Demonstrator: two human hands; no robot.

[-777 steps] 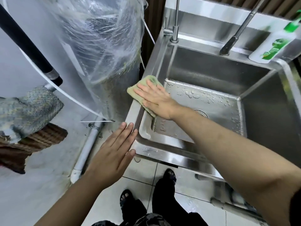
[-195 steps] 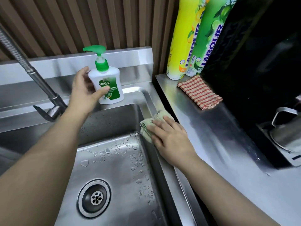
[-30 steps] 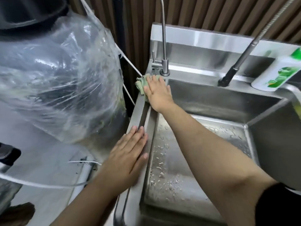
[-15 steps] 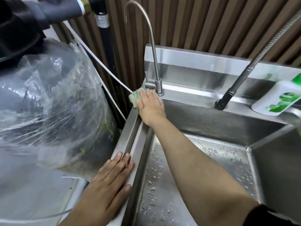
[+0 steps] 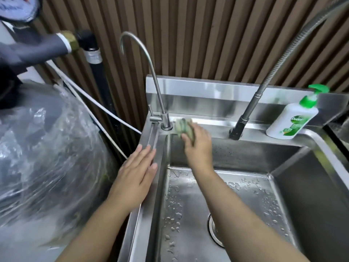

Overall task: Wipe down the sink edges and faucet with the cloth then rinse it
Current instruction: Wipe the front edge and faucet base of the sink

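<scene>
My right hand (image 5: pixel 197 144) presses a crumpled green cloth (image 5: pixel 182 125) on the back ledge of the steel sink (image 5: pixel 264 137), just right of the thin gooseneck faucet (image 5: pixel 154 87). Part of the cloth is hidden under my fingers. My left hand (image 5: pixel 137 176) lies flat with fingers together on the sink's left rim (image 5: pixel 149 214), holding nothing. A second faucet with a flexible metal hose (image 5: pixel 251 108) rises from the back ledge further right. The wet basin shows a drain (image 5: pixel 213 233) partly hidden behind my right forearm.
A green-and-white soap pump bottle (image 5: pixel 294 118) stands on the ledge at the back right. A large object wrapped in clear plastic (image 5: pixel 49 152) sits close to the sink's left side, with white tubing (image 5: pixel 94 103) and a dark pipe (image 5: pixel 96 72) behind it. Slatted brown wall behind.
My right hand has slid the cloth from the left of the gooseneck faucet's base to its right, along the back ledge. My left hand has moved further up the left rim.
</scene>
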